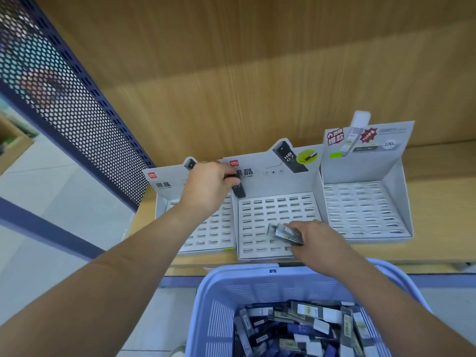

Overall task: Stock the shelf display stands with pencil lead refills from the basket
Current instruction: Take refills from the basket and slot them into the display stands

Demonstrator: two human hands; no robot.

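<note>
Lavender plastic basket (257, 284) sits closest, at the near edge below the shelf, heaped with pencil lead refills (296, 328) in black, blue and clear cases lying at all angles. Both bare forearms reach past it toward the wooden shelf (438, 202).

At the far left a dark blue perforated metal panel (64, 99) slants up beside the shelf. Three grey cardboard display stands are set side by side on the shelf, each with a slotted tray and an upright printed back card.

The left stand (164, 186) is partly covered by the left hand (206, 186), whose fingers curl round a single black refill case (239, 189). The case is tilted and hangs over the far left corner of the middle stand (278, 210), in front of its back card. Whether its lower end touches the tray I cannot tell.

Nearer and to the right, the right hand (316, 240) grips a small bundle of refills (286, 233) over the near part of the middle stand's tray, with the bundle pointing left. The right stand (360, 207) is just beside the middle one, and its back card shows a clear refill tube.
</note>
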